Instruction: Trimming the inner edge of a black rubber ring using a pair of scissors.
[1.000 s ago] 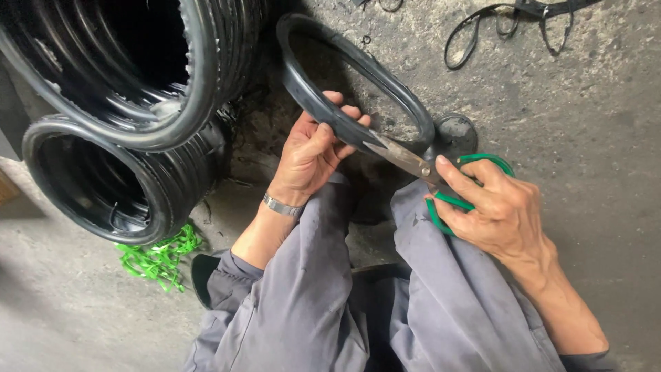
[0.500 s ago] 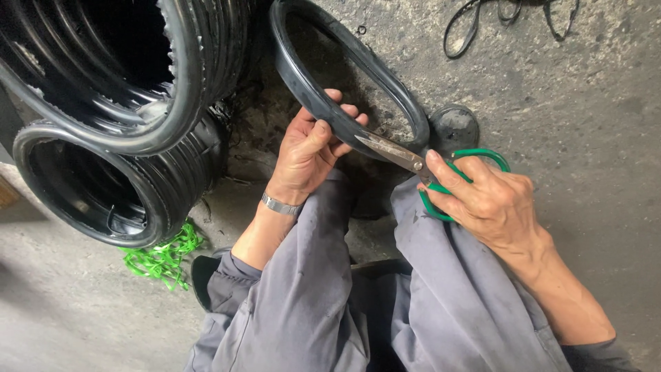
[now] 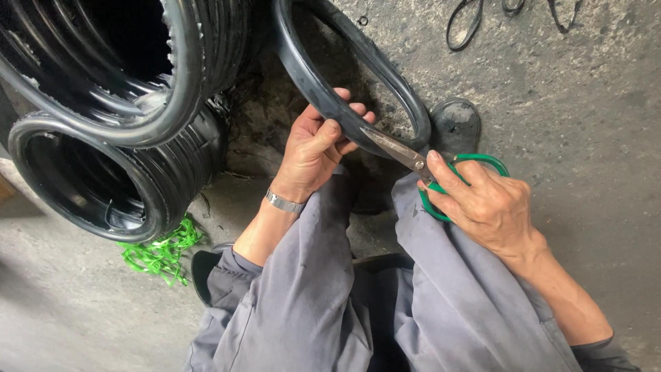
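A black rubber loop (image 3: 323, 89), like a strip of inner tube, curves over the concrete floor in front of my knees. My left hand (image 3: 313, 148) grips its near side, fingers curled over the rubber. My right hand (image 3: 485, 203) holds scissors with green handles (image 3: 475, 162). Their metal blades (image 3: 392, 148) meet the rubber just right of my left fingers. A metal bracelet (image 3: 284, 202) sits on my left wrist.
Two stacks of black tyres (image 3: 117, 117) fill the upper left. Green plastic strapping (image 3: 162, 251) lies on the floor below them. Thin black rubber strips (image 3: 475, 21) lie at the top right. A dark shoe (image 3: 454, 124) rests beside the loop. My grey trouser legs (image 3: 323, 303) fill the bottom.
The view has shifted slightly, so the loop and both hands sit a little higher in frame. The scissors stay at the same place on the rubber.
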